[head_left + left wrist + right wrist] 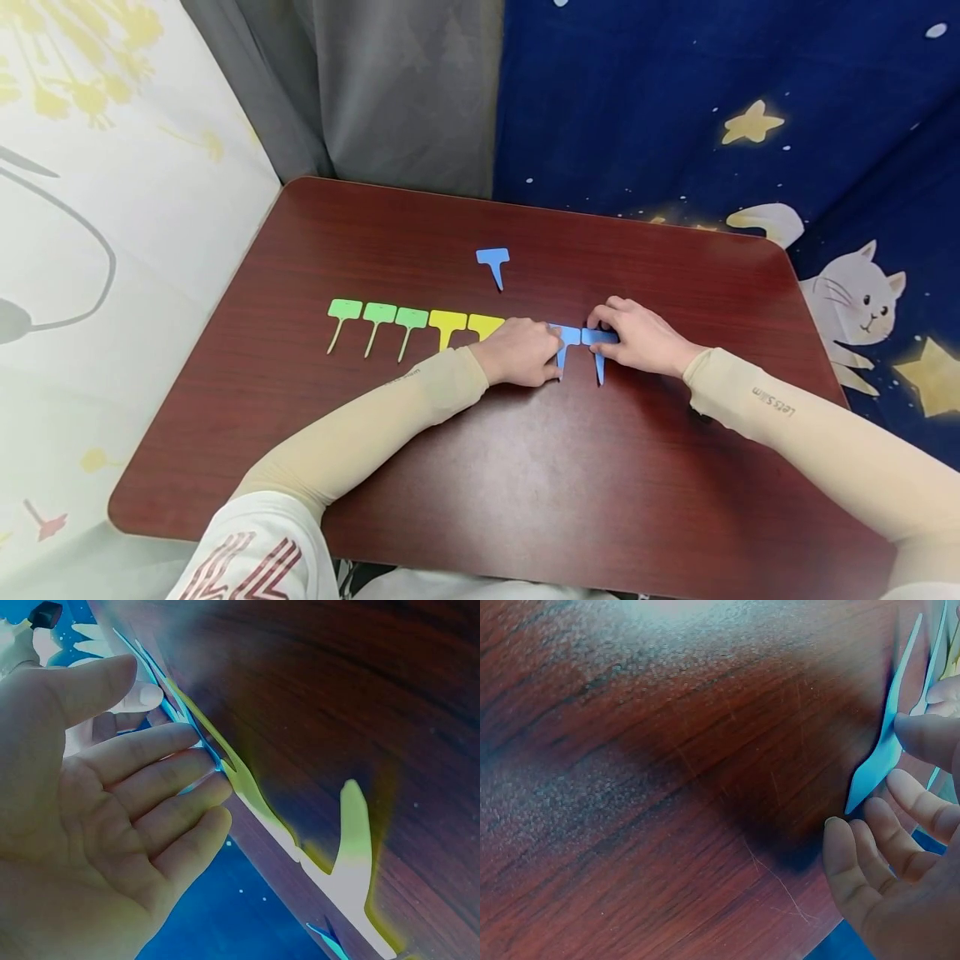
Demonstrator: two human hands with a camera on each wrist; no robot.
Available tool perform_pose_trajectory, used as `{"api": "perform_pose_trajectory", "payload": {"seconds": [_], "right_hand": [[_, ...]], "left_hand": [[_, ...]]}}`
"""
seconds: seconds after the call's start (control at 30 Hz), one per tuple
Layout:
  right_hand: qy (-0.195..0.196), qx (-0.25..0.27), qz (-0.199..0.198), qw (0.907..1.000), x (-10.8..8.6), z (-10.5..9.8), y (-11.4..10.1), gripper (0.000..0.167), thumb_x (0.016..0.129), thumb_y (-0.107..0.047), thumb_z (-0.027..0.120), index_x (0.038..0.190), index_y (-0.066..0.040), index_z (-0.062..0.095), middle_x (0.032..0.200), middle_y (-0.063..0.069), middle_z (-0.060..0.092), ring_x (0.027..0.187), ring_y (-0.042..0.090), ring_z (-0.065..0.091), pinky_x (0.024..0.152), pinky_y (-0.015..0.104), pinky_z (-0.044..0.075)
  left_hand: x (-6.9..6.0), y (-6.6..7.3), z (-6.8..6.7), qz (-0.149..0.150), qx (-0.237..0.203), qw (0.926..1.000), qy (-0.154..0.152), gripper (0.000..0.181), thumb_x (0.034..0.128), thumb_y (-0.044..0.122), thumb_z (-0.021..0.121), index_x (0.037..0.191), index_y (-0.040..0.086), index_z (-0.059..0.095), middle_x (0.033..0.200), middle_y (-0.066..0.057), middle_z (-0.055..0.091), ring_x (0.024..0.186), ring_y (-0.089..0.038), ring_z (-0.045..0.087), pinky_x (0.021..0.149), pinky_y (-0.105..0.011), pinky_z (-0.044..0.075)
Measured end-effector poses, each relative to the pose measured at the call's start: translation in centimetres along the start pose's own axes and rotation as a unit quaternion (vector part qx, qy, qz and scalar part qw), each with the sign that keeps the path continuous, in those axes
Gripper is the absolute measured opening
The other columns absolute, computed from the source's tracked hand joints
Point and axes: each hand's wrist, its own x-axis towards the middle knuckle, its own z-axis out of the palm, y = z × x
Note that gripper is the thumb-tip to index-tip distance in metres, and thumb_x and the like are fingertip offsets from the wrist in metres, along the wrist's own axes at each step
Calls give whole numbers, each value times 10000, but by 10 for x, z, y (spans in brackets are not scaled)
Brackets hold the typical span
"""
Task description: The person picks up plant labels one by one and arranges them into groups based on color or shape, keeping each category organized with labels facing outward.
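T-shaped plastic plant labels lie in a row on the table. At the row's right end, my right hand pinches a blue plant label between thumb and fingers, its stem pointing toward me. Just left of it is another blue plant label, touched at its left side by the fingers of my left hand. In the left wrist view those fingers are loosely extended, the thumb apart. Two yellow plant labels come before the left hand, which partly covers one and hides whatever lies beneath it.
Three green plant labels form the row's left end. A separate blue plant label lies farther back on the brown table. Behind the table hang a grey curtain and a blue patterned curtain.
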Motion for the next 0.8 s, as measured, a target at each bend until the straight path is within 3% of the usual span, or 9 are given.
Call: {"api": "perform_pose_trajectory", "payload": {"seconds": [0.2, 0.33, 0.43, 0.53, 0.8], "right_hand": [[30, 16, -15, 10000, -1, 1, 0, 216, 882, -237, 793, 1048, -167, 674, 962, 21, 564, 807, 173, 485, 674, 348, 441], [72, 67, -55, 9999, -1, 2, 0, 211, 888, -236, 786, 1049, -155, 676, 962, 27, 568, 808, 183, 486, 677, 353, 439], [109, 123, -16, 9999, -1, 3, 0, 206, 896, -240, 773, 1053, -150, 675, 961, 26, 571, 826, 184, 501, 691, 355, 443], [116, 193, 53, 9997, -2, 3, 0, 206, 899, -238, 762, 1058, -140, 675, 963, 29, 574, 849, 189, 519, 712, 359, 448], [178, 163, 47, 9997, -2, 5, 1, 228, 878, -222, 780, 1060, -141, 669, 967, 33, 575, 856, 176, 504, 706, 363, 449]], "left_hand": [[0, 1, -1, -28, 0, 9999, -131, 309, 987, 423, 609, 1118, 177, 742, 1438, -71, 569, 1002, -206, 693, 762, -356, 560], [0, 0, 0, -40, -129, 9999, -54, 254, 994, 390, 604, 1036, 178, 737, 1374, -70, 621, 881, -186, 698, 701, -340, 549], [1, 0, 2, -57, -231, 9997, 110, 218, 997, 360, 603, 929, 177, 703, 1115, -20, 703, 699, -144, 646, 609, -319, 515], [2, 0, 4, -57, -256, 9994, 244, 208, 996, 339, 602, 893, 176, 678, 882, 30, 631, 623, -116, 576, 563, -308, 489], [3, 1, 7, -75, -144, 9993, 329, 205, 996, 337, 596, 871, 196, 676, 991, 37, 658, 644, -101, 570, 529, -290, 479]]}}
